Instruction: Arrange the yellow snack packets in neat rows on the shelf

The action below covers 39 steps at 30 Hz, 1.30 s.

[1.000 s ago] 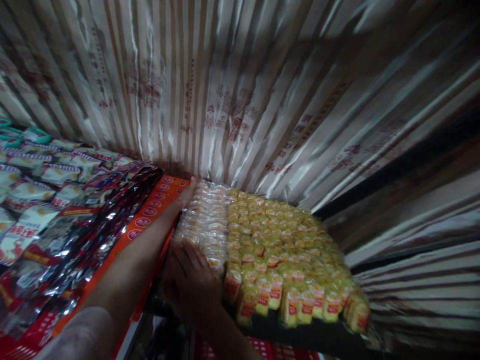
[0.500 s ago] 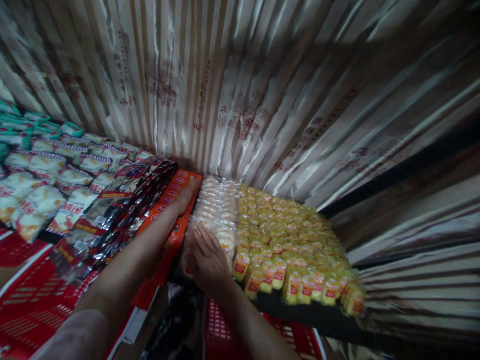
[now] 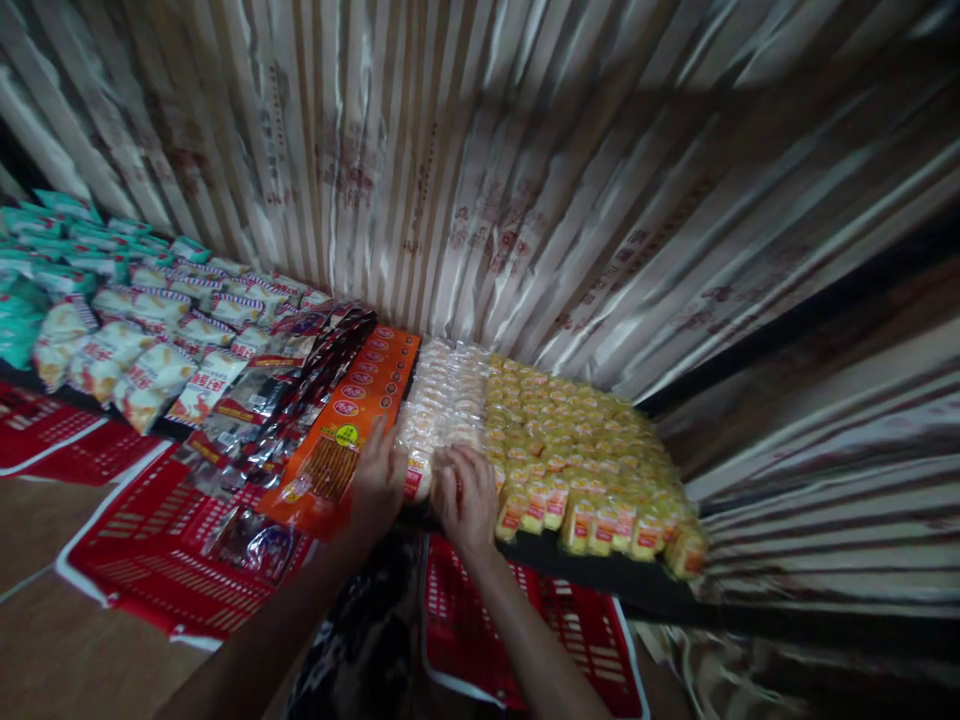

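A row of clear-wrapped white snacks [image 3: 442, 385] runs back towards the curtain on a dark shelf. At its front left corner is my left hand [image 3: 379, 485], its fingers stretched out along the side of the row, beside a flat orange snack packet [image 3: 356, 400]. My right hand [image 3: 471, 500] is at the front right of the same row. Its fingers are bent over a white wrapped snack there; the palm side is hidden. Just right of that hand begins a block of small yellow snack packs [image 3: 570, 430], tightly lined up.
Dark snack bags [image 3: 270, 365], white snack bags [image 3: 154, 375] and green bags [image 3: 75, 240] lie further left. A red basket [image 3: 172, 530] and another red basket [image 3: 540, 620] are below the shelf's front edge [image 3: 592, 565]. A pleated curtain [image 3: 480, 150] hangs behind.
My left hand has drawn back from the far end of the orange packet to the front of the white row. My right hand has shifted right, and its fingers are now bent.
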Motion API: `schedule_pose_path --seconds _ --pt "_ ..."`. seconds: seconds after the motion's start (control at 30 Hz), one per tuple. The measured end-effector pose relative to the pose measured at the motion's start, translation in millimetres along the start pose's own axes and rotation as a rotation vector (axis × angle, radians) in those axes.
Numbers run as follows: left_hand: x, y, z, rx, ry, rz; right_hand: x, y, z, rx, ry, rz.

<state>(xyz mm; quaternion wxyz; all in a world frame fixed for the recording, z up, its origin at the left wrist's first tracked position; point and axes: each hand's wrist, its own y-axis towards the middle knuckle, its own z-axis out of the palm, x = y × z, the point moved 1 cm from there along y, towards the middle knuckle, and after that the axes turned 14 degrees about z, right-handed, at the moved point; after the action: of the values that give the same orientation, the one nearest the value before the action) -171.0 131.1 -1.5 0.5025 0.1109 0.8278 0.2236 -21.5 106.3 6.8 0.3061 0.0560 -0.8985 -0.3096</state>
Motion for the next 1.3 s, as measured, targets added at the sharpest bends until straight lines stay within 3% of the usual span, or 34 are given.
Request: schedule_pose_path --seconds 0.13,0.27,0.5,0.73,1.03,1.3 --pt "-8 -48 14 0.064 0.172 0.203 -3 -32 -8 0.081 -0.066 0.037" --pt "-7 -67 22 0.103 0.283 0.297 -3 -49 -7 0.094 -0.147 0.047" --pt "9 -67 25 0.157 0.392 0.362 -3 -53 -5 0.040 -0.330 0.137" --pt "11 -64 23 0.139 0.429 0.394 -7 -54 -3 0.099 -0.327 0.179" --pt "14 -63 27 0.033 0.464 0.479 -8 -48 14 0.093 -0.249 0.312" --pt "17 -65 31 -0.043 0.414 0.462 -9 -43 11 0.146 -0.217 0.277"
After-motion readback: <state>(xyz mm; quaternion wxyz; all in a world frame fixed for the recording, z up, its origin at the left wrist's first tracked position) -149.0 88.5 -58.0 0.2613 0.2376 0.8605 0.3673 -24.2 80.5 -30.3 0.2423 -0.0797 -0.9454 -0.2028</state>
